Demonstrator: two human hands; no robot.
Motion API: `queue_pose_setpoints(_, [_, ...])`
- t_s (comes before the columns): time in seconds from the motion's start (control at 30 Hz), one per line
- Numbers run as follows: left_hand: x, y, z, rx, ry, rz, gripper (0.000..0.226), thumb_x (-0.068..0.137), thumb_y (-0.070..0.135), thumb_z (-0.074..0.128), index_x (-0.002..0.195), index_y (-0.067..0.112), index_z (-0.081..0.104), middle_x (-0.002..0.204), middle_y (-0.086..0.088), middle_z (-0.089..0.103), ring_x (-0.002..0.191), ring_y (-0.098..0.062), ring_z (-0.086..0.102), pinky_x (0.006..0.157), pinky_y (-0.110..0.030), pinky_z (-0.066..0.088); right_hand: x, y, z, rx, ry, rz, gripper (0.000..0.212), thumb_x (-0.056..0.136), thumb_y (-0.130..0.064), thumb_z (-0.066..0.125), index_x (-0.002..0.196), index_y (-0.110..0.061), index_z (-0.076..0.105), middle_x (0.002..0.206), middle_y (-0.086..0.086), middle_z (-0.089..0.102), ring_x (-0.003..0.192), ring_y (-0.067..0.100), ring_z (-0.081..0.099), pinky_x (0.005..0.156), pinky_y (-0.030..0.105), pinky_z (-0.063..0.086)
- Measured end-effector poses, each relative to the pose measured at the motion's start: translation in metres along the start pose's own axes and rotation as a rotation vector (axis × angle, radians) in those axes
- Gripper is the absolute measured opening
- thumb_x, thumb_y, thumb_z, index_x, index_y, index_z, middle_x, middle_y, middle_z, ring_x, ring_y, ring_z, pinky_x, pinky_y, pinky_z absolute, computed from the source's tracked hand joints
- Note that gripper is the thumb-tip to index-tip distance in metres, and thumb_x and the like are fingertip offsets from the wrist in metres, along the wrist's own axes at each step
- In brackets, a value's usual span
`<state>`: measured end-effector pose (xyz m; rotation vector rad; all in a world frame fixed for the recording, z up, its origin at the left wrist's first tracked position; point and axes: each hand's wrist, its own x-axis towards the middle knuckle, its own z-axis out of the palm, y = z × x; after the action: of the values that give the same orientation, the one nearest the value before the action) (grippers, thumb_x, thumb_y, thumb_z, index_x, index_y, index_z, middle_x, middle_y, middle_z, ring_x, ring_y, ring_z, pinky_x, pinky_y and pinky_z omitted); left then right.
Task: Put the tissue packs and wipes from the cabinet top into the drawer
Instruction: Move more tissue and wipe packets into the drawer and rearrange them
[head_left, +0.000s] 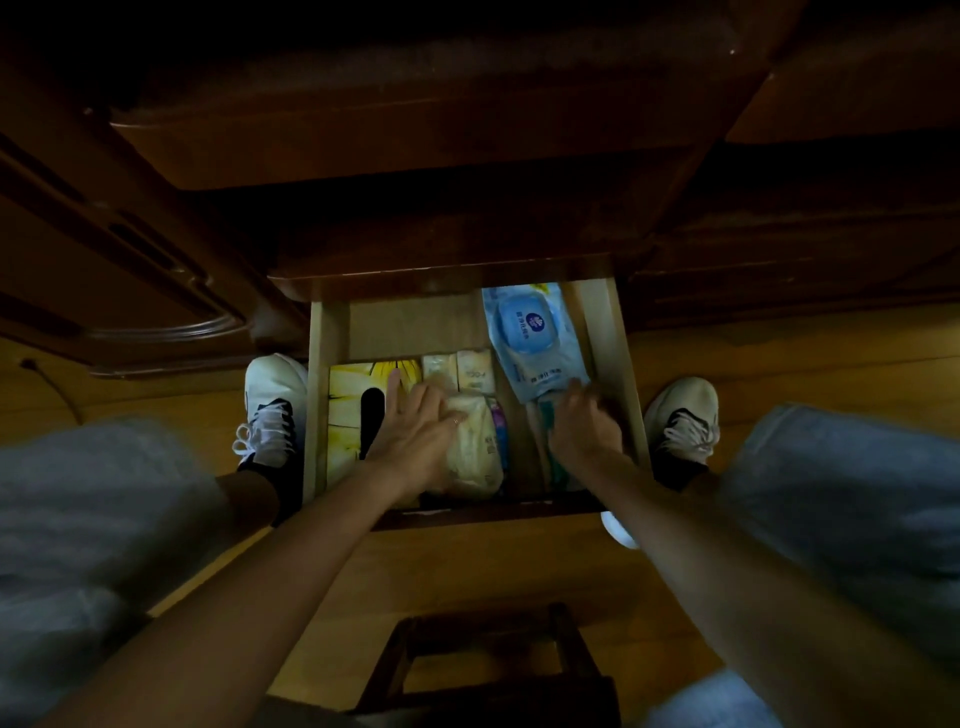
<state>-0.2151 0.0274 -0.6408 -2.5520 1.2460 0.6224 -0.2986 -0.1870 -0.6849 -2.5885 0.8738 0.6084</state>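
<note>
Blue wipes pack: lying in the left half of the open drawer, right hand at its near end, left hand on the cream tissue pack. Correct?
Not quite. The head view shows the blue wipes pack in the right half of the open drawer, not the left. The rest holds: right hand at its near end, left hand on the cream tissue pack.

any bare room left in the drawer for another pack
Yes: bare drawer floor at the back left, bordered by the yellow pack, small tissue packs and blue wipes pack. The front is crowded under both hands, left and right.

White sneakers (274, 410), wooden stool (488, 660)
</note>
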Motion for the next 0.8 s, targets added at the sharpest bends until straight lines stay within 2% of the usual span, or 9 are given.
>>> queue_pose_setpoints(0.1, [-0.001,-0.001,-0.007,-0.146,0.055,0.019,0.112,0.055,0.076,0.074,0.147,0.019,0.042,0.133,-0.006,0.035,0.136,-0.029,0.025,0.119,-0.065,-0.004,-0.009,0.004,0.017,-0.017,-0.010,0.059,0.059,0.107,-0.023,0.037,0.156,0.001,0.012,0.148,0.030,0.041,0.127,0.041,0.053,0.097,0.046,0.049])
queue_pose_setpoints(0.2, [-0.005,-0.002,-0.014,-0.215,0.172,-0.014,0.102,0.060,0.080,0.069,0.139,0.020,0.050,0.131,-0.004,0.037,0.135,-0.027,0.029,0.121,-0.062,0.003,-0.005,0.004,0.022,-0.080,0.050,0.090,0.069,0.105,-0.028,0.046,0.150,0.014,0.014,0.149,0.030,0.037,0.130,0.037,0.051,0.101,0.038,0.049])
queue_pose_setpoints(0.27, [-0.003,-0.001,-0.020,-0.212,0.226,-0.051,0.091,0.068,0.077,0.067,0.138,0.020,0.052,0.133,-0.005,0.039,0.133,-0.027,0.034,0.122,-0.058,0.007,-0.002,0.004,0.017,0.009,-0.017,0.114,0.083,0.100,-0.031,0.060,0.150,0.014,0.011,0.149,0.028,0.039,0.131,0.036,0.050,0.101,0.038,0.047])
queue_pose_setpoints(0.3, [-0.001,0.000,-0.023,-0.222,0.254,-0.063,0.085,0.072,0.075,0.065,0.137,0.021,0.053,0.133,-0.005,0.041,0.132,-0.027,0.037,0.122,-0.056,0.010,-0.001,0.003,0.013,0.087,-0.061,0.119,0.085,0.096,-0.029,0.066,0.150,0.012,0.015,0.146,0.025,0.044,0.129,0.034,0.052,0.099,0.038,0.048])
queue_pose_setpoints(0.37, [0.006,0.002,-0.029,-0.259,0.296,-0.067,0.069,0.083,0.070,0.058,0.134,0.023,0.056,0.132,-0.003,0.044,0.128,-0.026,0.040,0.119,-0.050,0.021,0.000,0.000,0.003,0.226,-0.117,0.137,0.071,0.088,-0.025,0.077,0.142,0.002,0.038,0.133,0.017,0.059,0.120,0.031,0.060,0.090,0.036,0.053])
queue_pose_setpoints(0.47, [0.028,0.008,-0.039,-0.364,0.312,-0.078,0.048,0.095,0.052,0.053,0.133,0.023,0.058,0.133,-0.001,0.047,0.126,-0.023,0.044,0.109,-0.041,0.035,-0.004,-0.001,-0.021,0.259,-0.162,0.190,0.056,0.078,-0.030,0.085,0.123,-0.010,0.060,0.119,0.010,0.068,0.108,0.028,0.067,0.075,0.034,0.053])
queue_pose_setpoints(0.6, [0.073,0.024,-0.052,-0.412,0.210,-0.069,0.044,0.097,0.036,0.055,0.138,0.021,0.052,0.139,-0.003,0.044,0.124,-0.024,0.051,0.097,-0.043,0.047,-0.008,0.010,-0.056,0.254,-0.139,0.181,0.070,0.071,-0.042,0.087,0.125,-0.009,0.058,0.117,0.009,0.066,0.107,0.029,0.065,0.074,0.035,0.053])
queue_pose_setpoints(0.73, [0.116,0.043,-0.052,-0.251,-0.017,-0.073,0.053,0.094,0.024,0.061,0.142,0.014,0.042,0.148,-0.015,0.036,0.127,-0.037,0.048,0.100,-0.048,0.045,-0.014,0.034,-0.072,0.314,-0.118,0.095,0.052,0.074,-0.043,0.082,0.114,-0.014,0.063,0.104,0.004,0.067,0.097,0.025,0.067,0.073,0.037,0.057])
queue_pose_setpoints(0.8, [0.129,0.049,-0.046,-0.193,-0.113,-0.074,0.064,0.095,0.023,0.059,0.152,0.015,0.030,0.159,-0.018,0.023,0.138,-0.040,0.038,0.106,-0.049,0.042,-0.014,0.045,-0.077,0.308,-0.051,0.079,0.052,0.077,-0.043,0.079,0.117,-0.016,0.060,0.105,0.003,0.067,0.098,0.026,0.067,0.076,0.041,0.058])
